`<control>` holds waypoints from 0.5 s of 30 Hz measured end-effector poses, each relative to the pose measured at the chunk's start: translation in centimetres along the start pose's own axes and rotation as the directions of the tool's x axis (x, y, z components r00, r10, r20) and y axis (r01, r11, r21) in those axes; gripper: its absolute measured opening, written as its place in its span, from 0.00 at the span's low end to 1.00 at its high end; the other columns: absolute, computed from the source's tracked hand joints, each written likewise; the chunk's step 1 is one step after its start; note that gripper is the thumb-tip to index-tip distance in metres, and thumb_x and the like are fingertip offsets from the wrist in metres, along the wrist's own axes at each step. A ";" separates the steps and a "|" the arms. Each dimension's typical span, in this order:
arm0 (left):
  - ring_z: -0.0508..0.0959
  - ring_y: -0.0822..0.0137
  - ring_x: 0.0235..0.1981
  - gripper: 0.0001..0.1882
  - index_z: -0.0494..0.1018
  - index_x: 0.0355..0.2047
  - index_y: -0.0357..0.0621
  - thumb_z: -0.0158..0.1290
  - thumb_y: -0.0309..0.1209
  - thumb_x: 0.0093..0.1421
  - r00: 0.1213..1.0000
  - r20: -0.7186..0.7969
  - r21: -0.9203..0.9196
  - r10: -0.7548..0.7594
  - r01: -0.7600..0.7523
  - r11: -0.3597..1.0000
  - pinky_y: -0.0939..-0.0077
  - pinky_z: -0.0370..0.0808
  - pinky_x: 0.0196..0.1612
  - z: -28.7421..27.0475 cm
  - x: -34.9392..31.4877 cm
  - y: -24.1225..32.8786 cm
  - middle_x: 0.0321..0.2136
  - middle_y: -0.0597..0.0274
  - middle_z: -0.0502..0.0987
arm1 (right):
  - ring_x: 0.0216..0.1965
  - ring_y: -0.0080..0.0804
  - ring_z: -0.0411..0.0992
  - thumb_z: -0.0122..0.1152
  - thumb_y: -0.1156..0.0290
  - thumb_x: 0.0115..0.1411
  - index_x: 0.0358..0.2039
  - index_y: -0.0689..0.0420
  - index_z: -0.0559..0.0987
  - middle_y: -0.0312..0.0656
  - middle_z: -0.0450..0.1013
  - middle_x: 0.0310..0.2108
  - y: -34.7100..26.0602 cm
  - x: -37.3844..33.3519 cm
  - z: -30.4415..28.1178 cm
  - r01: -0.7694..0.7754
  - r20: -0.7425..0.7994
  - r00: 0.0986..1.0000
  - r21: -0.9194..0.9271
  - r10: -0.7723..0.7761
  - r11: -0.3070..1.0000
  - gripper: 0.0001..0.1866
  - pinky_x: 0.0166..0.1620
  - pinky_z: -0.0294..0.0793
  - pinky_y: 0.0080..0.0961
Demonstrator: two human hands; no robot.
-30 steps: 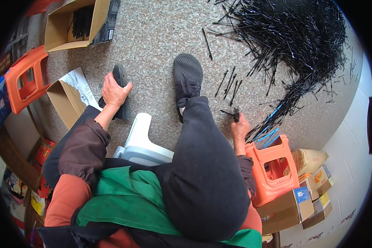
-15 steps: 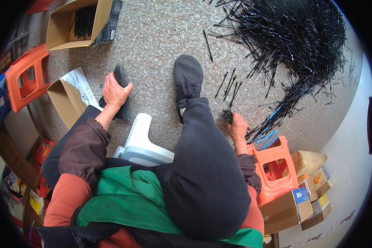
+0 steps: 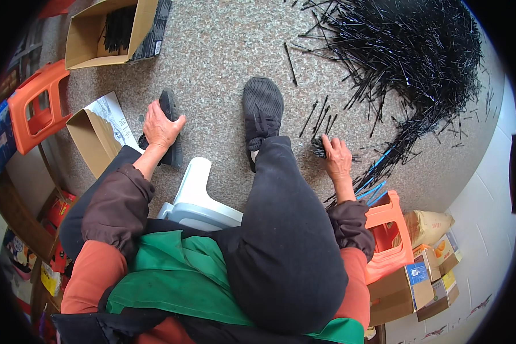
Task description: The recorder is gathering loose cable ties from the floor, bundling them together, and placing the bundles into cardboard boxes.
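My right hand (image 3: pixel 336 157) is closed around a small bundle of thin black plastic sticks (image 3: pixel 319 147), low over the floor beside my right knee. Just beyond it lie a few loose black sticks (image 3: pixel 320 114). A large heap of the same sticks (image 3: pixel 418 51) spreads at the far right, with a tail of them running back toward my right forearm. My left hand (image 3: pixel 161 126) rests on my left black shoe (image 3: pixel 171 106), thumb spread away from the fingers, holding nothing I can see.
An open cardboard box (image 3: pixel 97 43) with black sticks inside stands far left, near another open carton (image 3: pixel 92 137). Orange stools stand on the left (image 3: pixel 37 109) and right (image 3: pixel 391 229). Between my legs is a white and grey plastic stool (image 3: pixel 198 198). Small cartons (image 3: pixel 404 292) sit at the right.
My right hand has moved forward and slightly right with its bundle, closer to the loose sticks on the floor. My left hand has stayed on the shoe.
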State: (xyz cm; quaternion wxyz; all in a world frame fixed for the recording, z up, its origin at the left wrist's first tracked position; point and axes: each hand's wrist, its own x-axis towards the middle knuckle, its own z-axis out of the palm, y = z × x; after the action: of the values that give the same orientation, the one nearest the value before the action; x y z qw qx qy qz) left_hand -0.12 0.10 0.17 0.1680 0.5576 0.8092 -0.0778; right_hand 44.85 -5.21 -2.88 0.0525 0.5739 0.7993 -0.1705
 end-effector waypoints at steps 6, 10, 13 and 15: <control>0.69 0.49 0.44 0.37 0.60 0.45 0.36 0.59 0.44 0.39 1.000 -0.008 0.007 0.012 -0.012 1.000 0.62 0.67 0.45 -0.3 -0.1 0.3 0.41 0.47 0.68 | 0.29 0.37 0.66 0.54 0.73 0.44 0.25 0.55 0.68 0.40 0.63 0.30 1.5 0.2 1.4 -0.008 0.002 1.000 -0.024 0.008 1.000 0.06 0.27 0.71 0.32; 0.68 0.50 0.44 0.37 0.60 0.45 0.37 0.57 0.46 0.38 1.000 -0.012 0.011 0.003 -0.003 1.000 0.61 0.67 0.45 -0.1 0.0 -0.3 0.41 0.49 0.67 | 0.29 0.43 0.69 0.61 0.69 0.41 0.24 0.58 0.70 0.44 0.67 0.26 0.3 0.8 0.9 -0.322 -0.058 0.935 0.271 0.349 0.907 0.11 0.29 0.69 0.37; 0.68 0.50 0.44 0.37 0.60 0.45 0.37 0.58 0.46 0.38 1.000 -0.021 0.009 0.010 -0.010 1.000 0.61 0.67 0.45 -0.2 0.0 -0.2 0.40 0.49 0.67 | 0.25 0.47 0.69 0.59 0.69 0.45 0.23 0.59 0.71 0.46 0.68 0.21 -1.4 3.1 0.3 -0.607 0.049 0.678 0.600 0.733 0.521 0.09 0.29 0.68 0.37; 0.68 0.50 0.44 0.37 0.60 0.45 0.37 0.58 0.46 0.38 1.000 -0.019 0.005 0.015 -0.015 1.000 0.61 0.67 0.45 -0.1 0.0 -0.1 0.41 0.49 0.67 | 0.25 0.49 0.70 0.59 0.67 0.46 0.22 0.60 0.72 0.48 0.70 0.20 -2.0 4.8 0.3 -0.562 -0.011 0.665 0.652 0.747 0.510 0.10 0.30 0.68 0.38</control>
State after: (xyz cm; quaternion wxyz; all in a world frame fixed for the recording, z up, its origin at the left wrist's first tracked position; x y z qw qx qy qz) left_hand -0.24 0.10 0.22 0.1596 0.5648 0.8063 -0.0736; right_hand 41.34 -1.53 -4.10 -0.1882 0.8383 0.4193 -0.2933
